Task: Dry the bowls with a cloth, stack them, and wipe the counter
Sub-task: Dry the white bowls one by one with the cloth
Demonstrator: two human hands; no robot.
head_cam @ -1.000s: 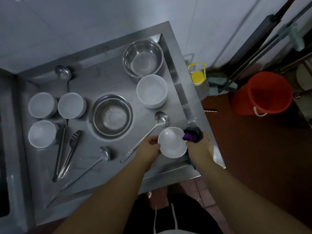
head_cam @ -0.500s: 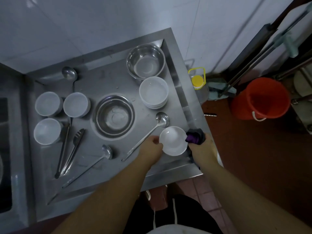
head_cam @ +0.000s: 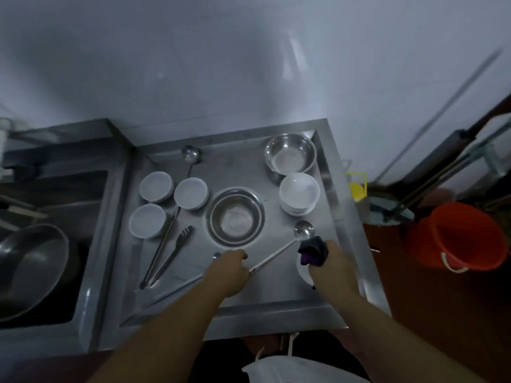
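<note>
Two hands are working at the near edge of the steel table (head_cam: 276, 297). The right hand (head_cam: 330, 265) is curling round a dark purple cloth (head_cam: 313, 251), and a white bowl (head_cam: 303, 273) is showing as a sliver beneath that hand; whether the fingers are also gripping the bowl cannot be told. The left hand (head_cam: 228, 268) is sitting with its fingers curled, its knuckles touching the handle of a ladle (head_cam: 282, 251), though whether it is actually gripping the handle cannot be told. Taking the central steel bowl (head_cam: 235, 217) as landmark, a stack of white bowls (head_cam: 299, 193) is standing to its right, a second steel bowl (head_cam: 290, 153) is lying beyond that stack, three upturned white bowls (head_cam: 190, 193) are sitting to its left, and tongs (head_cam: 168, 255) are lying near-left of it.
</note>
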